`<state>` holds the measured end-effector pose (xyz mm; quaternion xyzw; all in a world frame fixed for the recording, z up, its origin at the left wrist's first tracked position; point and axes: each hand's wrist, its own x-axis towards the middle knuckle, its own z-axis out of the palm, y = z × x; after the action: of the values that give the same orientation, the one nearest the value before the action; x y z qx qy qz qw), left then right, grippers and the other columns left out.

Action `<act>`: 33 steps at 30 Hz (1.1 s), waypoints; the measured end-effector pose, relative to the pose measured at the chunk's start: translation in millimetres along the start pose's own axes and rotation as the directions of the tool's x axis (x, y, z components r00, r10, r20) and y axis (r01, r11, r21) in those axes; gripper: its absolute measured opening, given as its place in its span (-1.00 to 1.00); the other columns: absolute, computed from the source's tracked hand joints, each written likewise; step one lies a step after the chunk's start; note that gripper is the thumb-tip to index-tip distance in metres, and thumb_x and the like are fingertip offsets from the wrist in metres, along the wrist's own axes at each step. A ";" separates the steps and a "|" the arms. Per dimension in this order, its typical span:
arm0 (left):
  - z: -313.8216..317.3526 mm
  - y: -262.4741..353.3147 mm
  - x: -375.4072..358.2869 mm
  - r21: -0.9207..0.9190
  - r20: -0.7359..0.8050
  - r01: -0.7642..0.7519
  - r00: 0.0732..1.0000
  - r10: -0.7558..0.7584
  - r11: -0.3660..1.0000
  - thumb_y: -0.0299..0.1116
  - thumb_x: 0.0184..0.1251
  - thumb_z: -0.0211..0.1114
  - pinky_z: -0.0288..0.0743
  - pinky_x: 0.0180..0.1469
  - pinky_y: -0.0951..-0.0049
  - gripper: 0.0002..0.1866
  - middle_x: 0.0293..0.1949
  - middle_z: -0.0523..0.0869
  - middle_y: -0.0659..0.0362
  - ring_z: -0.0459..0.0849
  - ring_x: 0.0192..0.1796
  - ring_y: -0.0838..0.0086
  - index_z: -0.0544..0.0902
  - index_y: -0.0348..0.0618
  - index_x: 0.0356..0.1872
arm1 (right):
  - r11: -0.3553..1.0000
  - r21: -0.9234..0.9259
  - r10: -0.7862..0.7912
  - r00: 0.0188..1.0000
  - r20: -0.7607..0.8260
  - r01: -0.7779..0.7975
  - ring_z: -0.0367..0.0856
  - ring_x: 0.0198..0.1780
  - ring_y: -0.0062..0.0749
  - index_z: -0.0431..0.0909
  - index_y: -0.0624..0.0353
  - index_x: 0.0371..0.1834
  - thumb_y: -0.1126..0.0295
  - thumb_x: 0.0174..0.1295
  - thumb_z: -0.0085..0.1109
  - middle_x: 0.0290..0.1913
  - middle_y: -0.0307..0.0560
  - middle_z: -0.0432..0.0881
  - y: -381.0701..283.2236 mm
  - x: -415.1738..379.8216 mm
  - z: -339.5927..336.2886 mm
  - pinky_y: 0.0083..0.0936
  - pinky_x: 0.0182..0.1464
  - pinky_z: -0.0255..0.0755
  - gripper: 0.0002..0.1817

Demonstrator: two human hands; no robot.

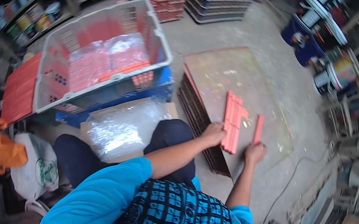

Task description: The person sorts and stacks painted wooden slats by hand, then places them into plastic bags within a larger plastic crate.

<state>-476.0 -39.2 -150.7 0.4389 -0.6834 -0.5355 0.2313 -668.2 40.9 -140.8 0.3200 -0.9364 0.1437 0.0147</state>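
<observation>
The work in hand is the handling of flat red strips on a broad board, right of the middle of the frame. A row of red strips lies side by side there, slightly slanted, their long edges close together and their lower ends reaching toward the person. The left hand is at the row's left edge with its fingers bent against it; whether the thumb and fingers pinch the row or only steady it, I cannot tell. The right hand pinches the near end of a single red strip, which points away from the person, apart from the row and to its right. Between them, a small red piece sits just beside the row. As a judgement, moving the single strip calls for a firm hold at its end and a level wrist, while the row needs light side support so that its strips do not fan apart. Left of the board, a grey basket holds film-wrapped red packs, and crumpled clear film lies over cardboard near the person's knees.
</observation>
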 end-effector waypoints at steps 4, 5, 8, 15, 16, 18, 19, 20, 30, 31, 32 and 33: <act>-4.0 7.5 -8.7 0.169 -0.061 -0.229 0.968 0.242 0.959 -0.35 0.16 0.03 0.39 0.05 0.09 -0.75 -0.15 0.58 -0.18 0.53 -0.03 -0.05 0.59 -0.30 -0.30 | 0.974 0.223 0.031 0.998 0.054 -0.042 0.59 -0.17 0.04 0.52 0.22 -0.25 0.40 -0.21 0.43 -0.27 0.14 0.62 -8.5 4.2 -13.2 -0.19 -0.09 0.44 -0.60; -6.8 7.0 -10.1 0.286 -0.037 -0.339 0.931 0.364 0.896 -0.39 0.15 0.03 0.41 0.02 0.10 -0.77 -0.17 0.58 -0.16 0.55 -0.06 -0.04 0.60 -0.30 -0.32 | 0.970 0.243 0.002 0.997 0.072 -0.020 0.60 -0.16 0.05 0.51 0.23 -0.25 0.39 -0.25 0.48 -0.24 0.15 0.63 -10.2 5.7 -8.4 -0.19 -0.10 0.45 -0.56; -4.4 -4.7 -6.6 0.393 -0.010 -0.441 0.875 0.483 0.807 -0.43 0.12 0.03 0.44 -0.03 0.11 -0.79 -0.20 0.57 -0.14 0.56 -0.09 -0.02 0.60 -0.31 -0.35 | 0.926 0.370 -0.090 0.996 0.021 0.076 0.62 -0.19 -0.02 0.57 0.22 -0.13 0.42 -0.18 0.44 -0.25 0.14 0.65 -24.9 0.7 -2.9 -0.23 -0.10 0.46 -0.55; -3.6 -19.8 0.3 0.386 0.027 -0.497 0.848 0.529 0.777 -0.40 0.17 0.03 0.43 -0.03 0.09 -0.77 -0.14 0.57 -0.17 0.54 -0.06 -0.07 0.58 -0.31 -0.27 | 0.844 0.454 -0.348 0.935 0.061 0.285 0.61 -0.15 0.05 0.61 0.19 -0.08 0.35 0.11 0.17 -0.23 0.26 0.60 -48.7 -4.9 11.7 -0.20 -0.05 0.45 -0.69; -3.6 -19.1 0.0 0.349 0.035 -0.461 0.876 0.480 0.816 -0.40 0.19 0.01 0.43 -0.03 0.09 -0.76 -0.13 0.57 -0.17 0.54 -0.04 -0.06 0.57 -0.32 -0.24 | 0.840 0.496 -0.320 0.940 0.123 0.221 0.61 -0.12 0.02 0.61 0.21 -0.08 0.37 0.12 0.17 -0.16 0.26 0.60 -51.4 -5.2 6.4 -0.24 -0.02 0.45 -0.70; -3.9 -16.0 0.0 0.276 0.054 -0.381 0.923 0.381 0.882 -0.40 0.22 -0.01 0.41 -0.01 0.09 -0.75 -0.11 0.57 -0.17 0.54 -0.02 -0.05 0.55 -0.32 -0.20 | 0.825 0.552 -0.288 0.932 0.221 0.124 0.56 -0.02 0.03 0.55 0.21 0.02 0.28 0.09 0.21 -0.05 0.28 0.56 -55.3 -2.5 3.5 -0.26 0.05 0.41 -0.59; -3.9 -13.8 -0.7 0.175 0.032 -0.321 0.947 0.321 0.931 -0.39 0.25 -0.04 0.41 0.01 0.08 -0.74 -0.10 0.57 -0.18 0.54 -0.01 -0.04 0.54 -0.33 -0.18 | 0.814 0.575 -0.276 0.923 0.269 0.076 0.54 0.02 0.04 0.52 0.21 0.07 0.24 0.08 0.23 0.00 0.29 0.54 -57.1 -1.9 1.2 -0.28 0.08 0.39 -0.53; -3.5 -11.3 -1.7 0.069 0.014 -0.256 0.967 0.256 0.964 -0.38 0.28 -0.06 0.40 0.02 0.08 -0.73 -0.09 0.56 -0.18 0.53 0.00 -0.03 0.53 -0.33 -0.17 | 0.849 0.509 -0.288 0.933 0.217 0.143 0.49 0.08 0.05 0.44 0.19 0.14 0.18 0.05 0.26 0.06 0.29 0.49 -61.6 -5.3 1.4 -0.23 0.12 0.36 -0.42; 4.8 -16.8 11.2 0.110 -0.145 0.119 0.984 -0.103 0.987 -0.17 0.34 -0.14 0.35 0.07 0.00 -0.62 0.09 0.47 -0.20 0.49 0.03 -0.13 0.49 -0.25 -0.10 | 0.973 0.122 -0.228 0.911 0.344 0.198 0.35 0.21 0.11 -0.01 0.08 0.42 0.07 -0.22 0.41 0.18 0.26 0.35 -128.0 -10.5 -11.5 -0.02 0.15 0.32 0.09; 2.6 -15.9 11.8 0.108 -0.067 0.158 0.986 -0.151 0.982 -0.19 0.29 -0.04 0.34 0.14 0.08 -0.62 0.18 0.40 -0.18 0.46 0.12 -0.09 0.49 -0.27 -0.04 | 0.932 0.247 -0.322 0.921 0.221 0.267 0.40 0.16 0.08 -0.01 0.14 0.41 0.10 -0.22 0.41 0.14 0.24 0.39 -118.6 -4.7 -2.8 -0.04 0.12 0.35 0.09; -0.4 -11.3 8.2 0.040 -0.099 0.107 0.990 -0.103 0.993 -0.17 0.28 -0.01 0.33 0.17 0.15 -0.57 0.18 0.41 -0.18 0.45 0.15 -0.04 0.45 -0.29 0.04 | 0.870 0.356 -0.393 0.915 0.087 0.340 0.45 0.11 0.05 0.00 0.19 0.41 0.13 -0.21 0.42 0.10 0.22 0.42 -105.2 2.8 12.1 -0.07 0.10 0.38 0.08; -3.1 -4.6 2.8 -0.027 -0.128 0.052 0.990 -0.055 0.998 -0.15 0.26 0.02 0.31 0.21 0.23 -0.50 0.18 0.42 -0.17 0.44 0.19 0.01 0.42 -0.30 0.11 | 0.793 0.448 -0.438 0.898 -0.051 0.412 0.50 0.06 0.03 0.00 0.24 0.40 0.16 -0.21 0.43 0.06 0.20 0.46 -98.8 5.2 20.1 -0.10 0.07 0.41 0.08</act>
<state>-473.4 -43.5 -154.4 0.4880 -0.6488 -0.5201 0.2653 -611.4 -42.3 -133.8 0.5205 -0.7817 0.3393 -0.0535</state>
